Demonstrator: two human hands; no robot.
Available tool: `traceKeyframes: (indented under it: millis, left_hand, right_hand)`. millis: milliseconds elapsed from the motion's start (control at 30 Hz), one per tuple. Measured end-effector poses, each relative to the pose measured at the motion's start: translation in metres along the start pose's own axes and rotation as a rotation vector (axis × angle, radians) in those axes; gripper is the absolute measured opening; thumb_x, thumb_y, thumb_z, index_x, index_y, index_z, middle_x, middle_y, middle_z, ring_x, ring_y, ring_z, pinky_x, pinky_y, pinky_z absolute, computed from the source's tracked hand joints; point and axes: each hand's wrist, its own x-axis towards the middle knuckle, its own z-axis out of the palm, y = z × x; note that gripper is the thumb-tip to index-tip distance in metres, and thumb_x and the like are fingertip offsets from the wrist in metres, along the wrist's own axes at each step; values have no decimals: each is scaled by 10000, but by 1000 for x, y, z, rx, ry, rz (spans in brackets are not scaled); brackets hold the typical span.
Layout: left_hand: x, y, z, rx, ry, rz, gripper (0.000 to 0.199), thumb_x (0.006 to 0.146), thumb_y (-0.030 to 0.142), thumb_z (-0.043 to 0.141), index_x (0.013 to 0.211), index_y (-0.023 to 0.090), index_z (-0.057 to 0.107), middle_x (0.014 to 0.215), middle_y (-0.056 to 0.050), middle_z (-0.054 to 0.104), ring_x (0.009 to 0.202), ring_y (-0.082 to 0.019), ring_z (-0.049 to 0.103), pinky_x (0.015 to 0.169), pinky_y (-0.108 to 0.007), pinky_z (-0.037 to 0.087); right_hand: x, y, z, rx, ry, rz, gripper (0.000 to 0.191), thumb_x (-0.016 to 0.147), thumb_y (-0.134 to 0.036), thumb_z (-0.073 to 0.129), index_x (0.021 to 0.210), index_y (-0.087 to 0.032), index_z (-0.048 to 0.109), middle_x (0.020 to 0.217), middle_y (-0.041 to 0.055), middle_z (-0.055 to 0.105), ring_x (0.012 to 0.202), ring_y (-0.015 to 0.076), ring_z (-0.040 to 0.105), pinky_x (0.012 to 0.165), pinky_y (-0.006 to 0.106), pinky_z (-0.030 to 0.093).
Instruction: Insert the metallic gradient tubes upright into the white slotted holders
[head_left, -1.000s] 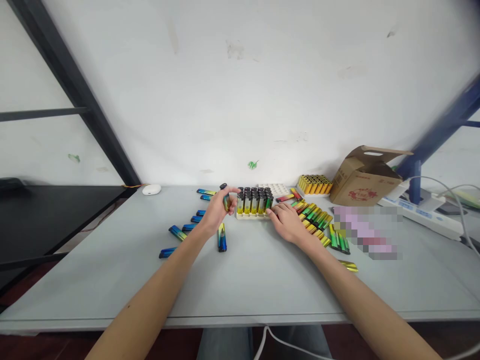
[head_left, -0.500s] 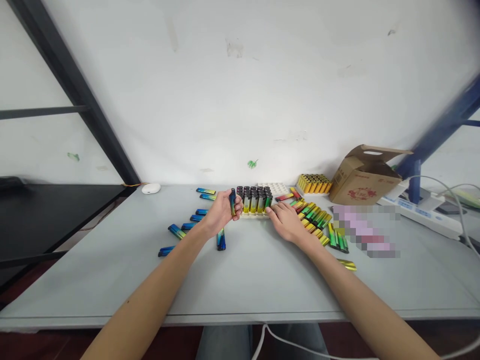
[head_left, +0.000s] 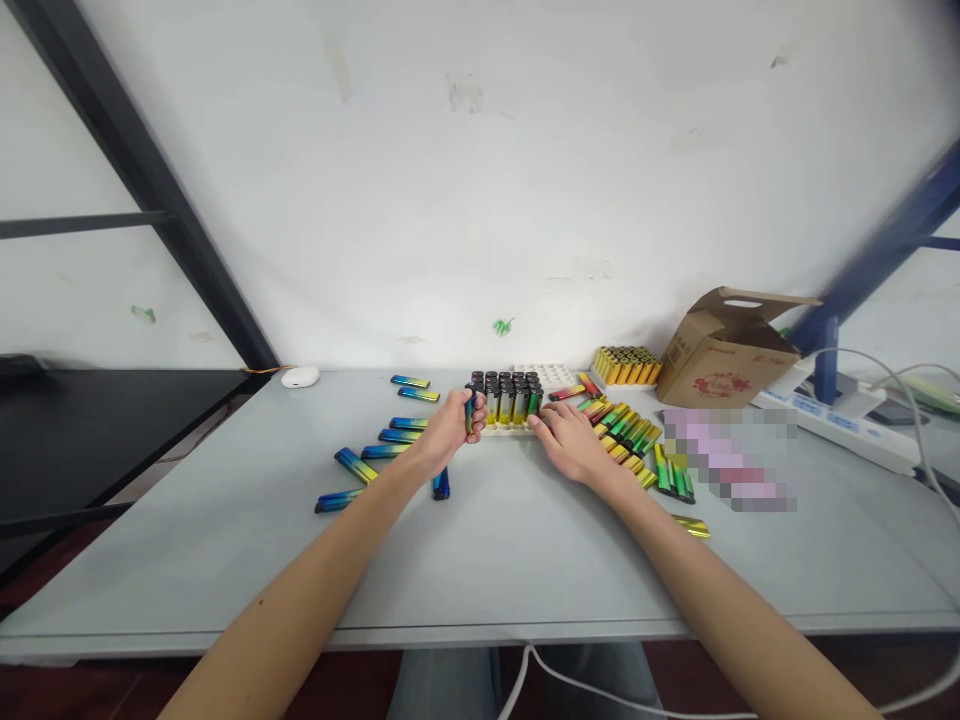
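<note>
A blue-and-green lighter (head_left: 470, 408) with a black top stands upright in the closed fingers of my left hand (head_left: 448, 432). That hand is at the front left corner of a white rack (head_left: 511, 431). Black-topped lighters (head_left: 513, 395) stand in rows in the rack, the front ones silver-yellow and green. My right hand (head_left: 571, 440) holds the rack's front right corner, its thumb at the front beside the green lighter; its other fingertips are partly hidden. Blue-and-yellow lighters (head_left: 401, 436) lie loose left of my left hand.
Green, yellow and red lighters (head_left: 626, 430) lie right of my right hand. Behind are another white rack (head_left: 551, 376) and a block of upright yellow lighters (head_left: 626, 367). An open cardboard box (head_left: 720, 360), power strip (head_left: 840, 425) and cables are at right. A white case (head_left: 300, 377) lies back left.
My left hand has moved slightly right and down with the lighter, which is now against the rack's front left corner. The right hand stays at the rack.
</note>
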Motion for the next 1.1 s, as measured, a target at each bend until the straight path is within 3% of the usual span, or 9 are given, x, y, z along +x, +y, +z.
traceKeyframes:
  millis: [300,467,667,900,1100]
  left_hand:
    - [-1,-1,-4,17,-109,9,215,899,315,317,739,198,401,680,17,347,555,-118,349,491,-216,305]
    - [-3,-1,0,22,-108,4,243,914,327,309,736,195,407,671,18,356,548,-112,363,483,-206,309]
    - [-4,2,3,21,-36,-57,309,934,417,325,735,198,415,642,29,352,508,-102,362,447,-204,310]
    - [-1,0,-3,-6,46,119,231,934,331,351,940,188,532,731,0,480,654,-143,522,622,-277,483]
    - [5,-1,-11,176,171,250,233,898,418,536,856,188,536,767,1,523,714,-134,543,721,-291,482]
  right_hand:
    - [0,1,1,-1,-4,2,507,999,-502,248,1056,-165,622,1187,116,617,1152,253,518,984,379,355]
    - [0,0,1,-17,-11,9,515,999,-500,244,1076,-159,622,1218,133,600,1172,258,515,999,388,353]
    - [-1,0,0,-28,-18,20,520,999,-493,245,1131,-148,611,1280,152,565,1209,270,499,1024,399,345]
    - [0,3,4,-55,-34,31,524,997,-498,227,1153,-164,600,1384,160,489,1271,287,459,1039,434,332]
    - [-1,5,7,-69,-47,46,548,989,-523,222,1170,-149,579,1436,183,434,1296,314,439,1053,465,317]
